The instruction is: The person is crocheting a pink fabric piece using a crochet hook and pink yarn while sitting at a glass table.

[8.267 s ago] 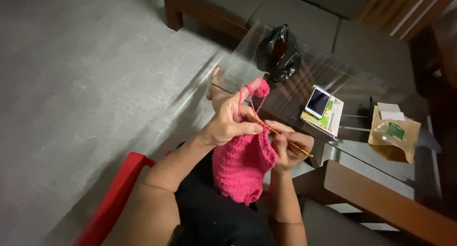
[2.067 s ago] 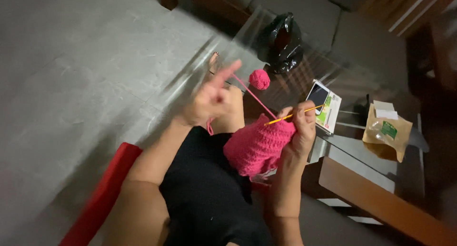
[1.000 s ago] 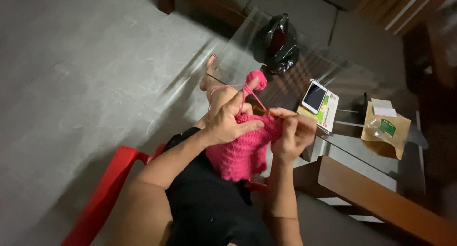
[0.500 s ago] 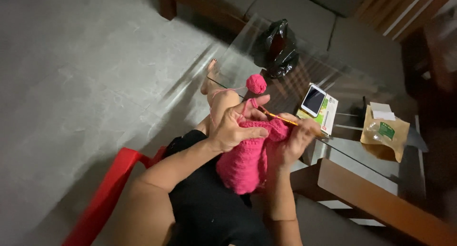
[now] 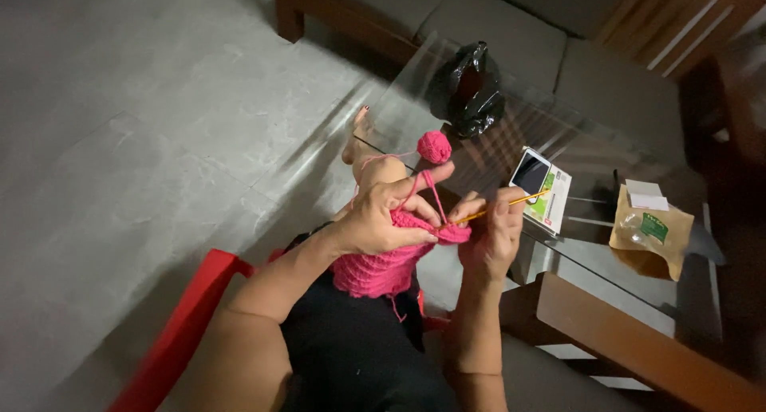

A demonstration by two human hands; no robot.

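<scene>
A: Pink crochet piece point(image 5: 381, 267) is pinched at its top edge by the left hand point(image 5: 383, 216), over the lap. Yellow hook point(image 5: 503, 205) is gripped by the closed right hand point(image 5: 491, 236).

B: Risk noted: yarn ball point(image 5: 434, 146), near the glass desk point(image 5: 590, 252) edge, could be tugged off. Hook tip and working loop are hidden; the picture is dim.

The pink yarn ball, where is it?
In the head view, the pink yarn ball sits on the glass table, just above the left hand and left of the black bag.
</scene>
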